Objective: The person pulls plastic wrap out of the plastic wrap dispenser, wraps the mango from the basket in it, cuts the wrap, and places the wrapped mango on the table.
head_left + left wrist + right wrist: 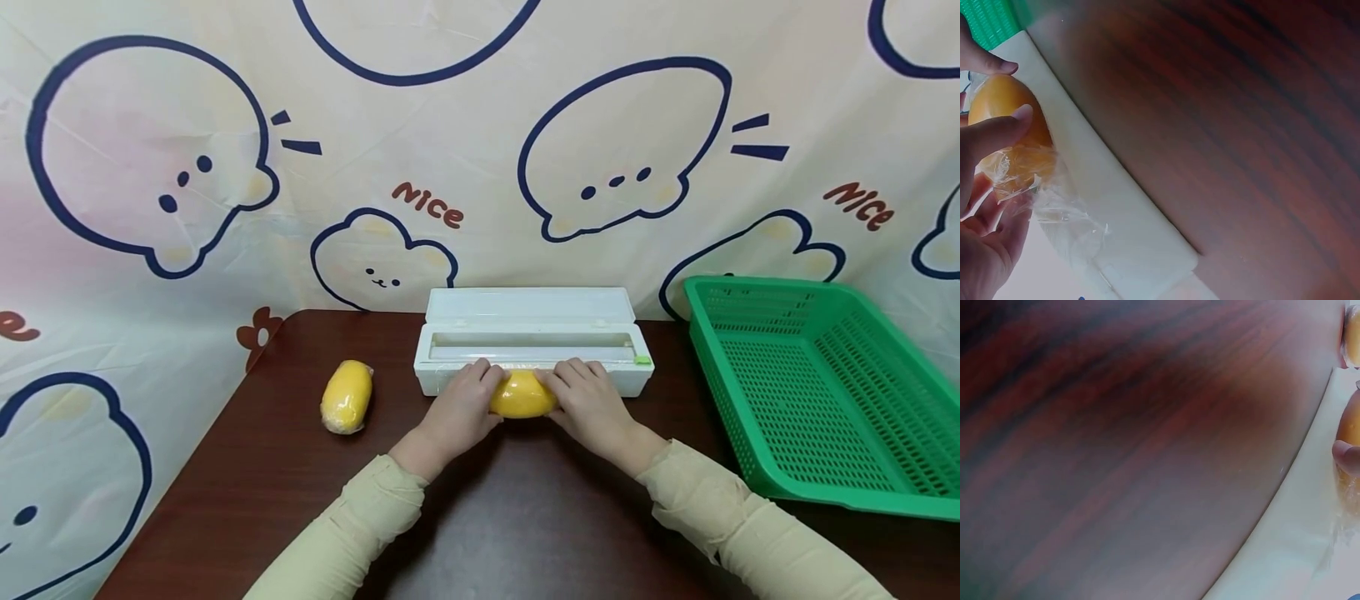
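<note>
In the middle of the frame, seen from the head, we find a yellow rounded piece (522,394) between two bare hands, at the front of a long white box (528,328). The left hand (463,408) pinches its left end, the right hand (592,408) its right end; each grip is closed on the piece, fingers over it and thumbs on the near side. From the left wrist we see clear film (1072,212), crumpled around the piece's lower part and trailing over the box. The box has its lid (528,304) tipped back and a bright green tab (642,360) at its right end. At left centre we see a second yellow piece (347,397), wrapped in film, on the dark brown tabletop (525,517). A green basket (723,400) fills the right side. Behind, we see a cartoon-printed cloth (465,133); pale sleeves (352,533) enter from below.
</note>
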Demonstrator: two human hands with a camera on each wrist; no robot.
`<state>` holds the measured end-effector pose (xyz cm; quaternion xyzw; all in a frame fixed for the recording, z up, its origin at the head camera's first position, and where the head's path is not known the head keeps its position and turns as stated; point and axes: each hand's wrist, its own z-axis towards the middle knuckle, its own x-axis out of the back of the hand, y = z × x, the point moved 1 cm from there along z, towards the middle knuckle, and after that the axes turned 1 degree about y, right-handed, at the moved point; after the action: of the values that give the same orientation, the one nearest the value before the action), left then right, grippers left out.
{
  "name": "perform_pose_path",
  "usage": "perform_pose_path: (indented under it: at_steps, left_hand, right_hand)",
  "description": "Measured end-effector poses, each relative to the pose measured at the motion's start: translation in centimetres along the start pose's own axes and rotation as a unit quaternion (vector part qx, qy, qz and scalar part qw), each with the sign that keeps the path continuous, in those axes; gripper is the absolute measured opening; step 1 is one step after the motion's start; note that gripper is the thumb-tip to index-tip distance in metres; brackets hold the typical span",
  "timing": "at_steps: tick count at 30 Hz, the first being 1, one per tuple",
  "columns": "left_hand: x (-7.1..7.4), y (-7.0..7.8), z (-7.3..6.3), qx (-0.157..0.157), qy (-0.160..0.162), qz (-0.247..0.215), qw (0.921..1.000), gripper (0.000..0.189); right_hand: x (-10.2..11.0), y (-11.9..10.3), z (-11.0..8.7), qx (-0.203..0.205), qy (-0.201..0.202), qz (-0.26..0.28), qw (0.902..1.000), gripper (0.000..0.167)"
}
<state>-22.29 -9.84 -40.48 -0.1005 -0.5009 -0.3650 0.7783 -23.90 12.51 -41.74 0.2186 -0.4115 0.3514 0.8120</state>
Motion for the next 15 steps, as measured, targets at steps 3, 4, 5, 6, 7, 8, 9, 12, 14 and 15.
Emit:
perform_pose_path:
  at_steps: [3,4,5,6,7,8,9,12,14,15]
  left_hand:
    - [-0.01,-0.02,0.08,0.006,-0.009,-0.006,0.9999,0.061]
    - [-0.03,-0.03,0.11,0.009,-0.013,-0.009,0.9998,0.06]
    - [-0.04,-0.03,0.14,0.011,-0.017,-0.011,0.9997,0.06]
    - [-0.04,-0.03,0.16,0.014,-0.022,-0.013,0.9996,0.06]
    - [-0.03,-0.02,0.18,0.017,-0.026,-0.016,0.9994,0.059]
    - [-0.02,-0.01,0.21,0.02,-0.03,-0.018,0.9992,0.059]
    - [0.0,0.0,0.22,0.022,-0.034,-0.021,0.999,0.059]
    - [0.05,0.07,0.23,0.029,-0.044,-0.028,0.9982,0.059]
    - [0.06,0.12,0.21,0.035,-0.053,-0.03,0.9975,0.059]
    - [0.06,0.14,0.19,0.039,-0.057,-0.031,0.9971,0.059]
  right_hand:
    - [0.04,0.03,0.01,-0.005,-0.014,0.004,0.9999,0.063]
    - [0.05,0.03,-0.01,-0.007,-0.017,0.006,0.9998,0.063]
    - [0.09,0.02,-0.01,-0.008,-0.02,0.008,0.9997,0.064]
    - [0.13,0.01,0.0,-0.008,-0.022,0.01,0.9997,0.064]
    - [0.15,0.01,0.0,-0.01,-0.024,0.012,0.9996,0.064]
    - [0.16,0.01,0.0,-0.01,-0.025,0.015,0.9995,0.064]
    - [0.16,0.02,0.02,-0.01,-0.027,0.016,0.9995,0.064]
    - [0.13,0.05,0.03,-0.009,-0.033,0.016,0.9993,0.065]
    - [0.06,0.07,0.03,-0.009,-0.037,0.015,0.9992,0.065]
    - [0.02,0.08,0.01,-0.009,-0.04,0.015,0.999,0.065]
